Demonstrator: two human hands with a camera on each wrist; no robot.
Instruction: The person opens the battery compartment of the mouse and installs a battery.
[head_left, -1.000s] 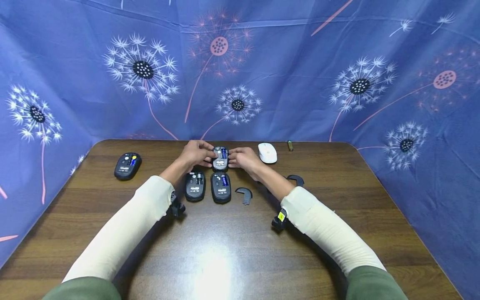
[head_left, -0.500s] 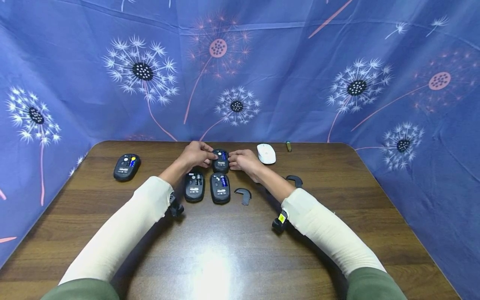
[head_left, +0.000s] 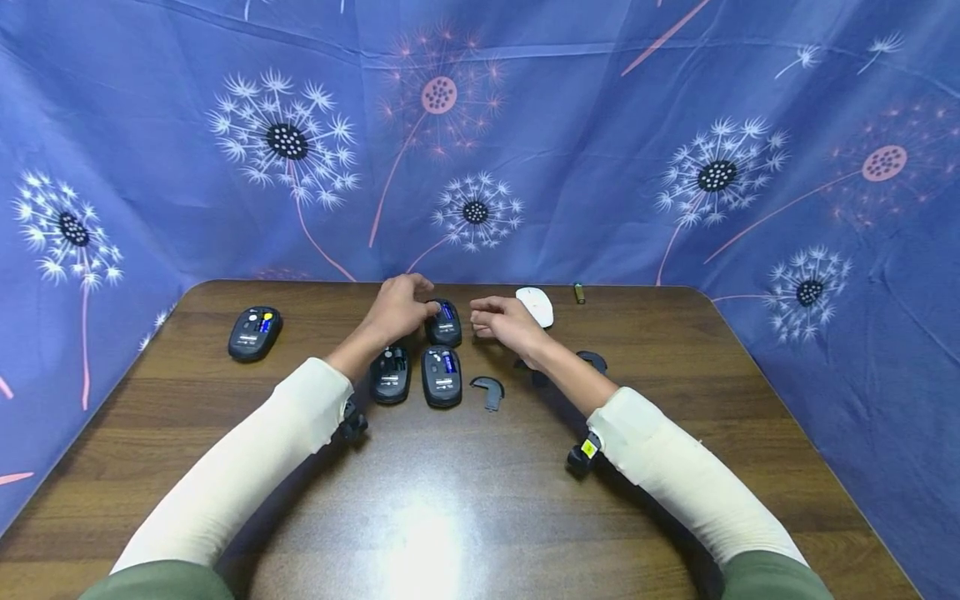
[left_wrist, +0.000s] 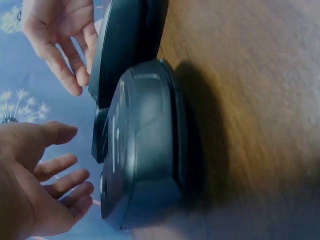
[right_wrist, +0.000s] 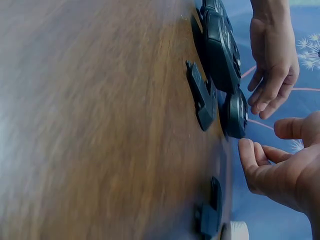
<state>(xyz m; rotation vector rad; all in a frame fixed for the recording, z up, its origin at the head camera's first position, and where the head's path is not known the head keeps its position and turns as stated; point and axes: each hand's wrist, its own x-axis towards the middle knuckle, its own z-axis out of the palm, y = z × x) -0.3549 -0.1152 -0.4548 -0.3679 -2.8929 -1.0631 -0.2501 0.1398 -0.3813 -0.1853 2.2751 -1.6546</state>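
A black computer mouse (head_left: 444,322) lies underside up near the table's back edge, with blue batteries in its uncovered bay. My left hand (head_left: 397,308) hovers at its left side, the thumb close to it; the left wrist view shows the fingers (left_wrist: 75,177) loosely spread with nothing held. To the right of that mouse, my right hand (head_left: 510,322) is apart from it, its fingers relaxed and holding nothing. Two more upturned mice sit in front: one (head_left: 442,377) with a blue battery showing, and one (head_left: 390,375) below my left hand with a dark bay.
A grey battery cover (head_left: 491,392) lies right of the front mice. Another cover (head_left: 592,360) is partly behind the right forearm. A white mouse (head_left: 535,307) and a small battery (head_left: 579,293) lie at the back. Another upturned mouse (head_left: 255,333) sits far left.
Both hands held the back mouse's sides earlier. My right hand has drawn away to the right, and my left hand has lifted its fingers off. The mouse now sits slightly tilted.
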